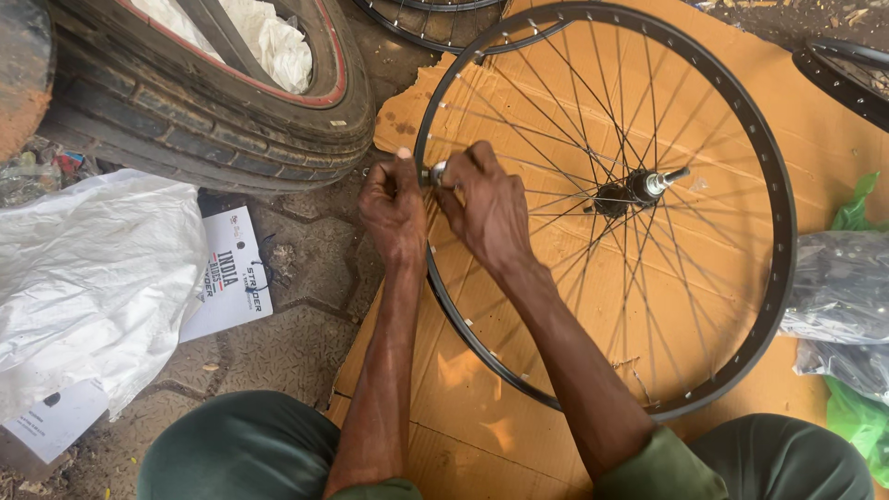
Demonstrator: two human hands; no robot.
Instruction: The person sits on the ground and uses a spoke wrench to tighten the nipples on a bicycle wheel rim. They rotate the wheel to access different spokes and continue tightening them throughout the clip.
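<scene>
A black bicycle wheel rim [782,241] with thin spokes lies flat on brown cardboard [824,139]. Its hub and axle [639,188] sit in the middle. My left hand [394,208] and my right hand [489,206] meet at the rim's left edge. Between their fingertips is a small silver metal tool or nipple [437,172], pressed against the rim. The right hand lies over the spokes, the left just outside the rim. Which hand carries the silver part I cannot tell for sure; both pinch it.
A big rubber tyre [204,120] lies at the top left. A white plastic sack [83,278] and a printed card [231,278] lie on the paving at left. Another rim [847,79] is top right; plastic bags [843,296] are right. My knees in green trousers [241,449] frame the bottom.
</scene>
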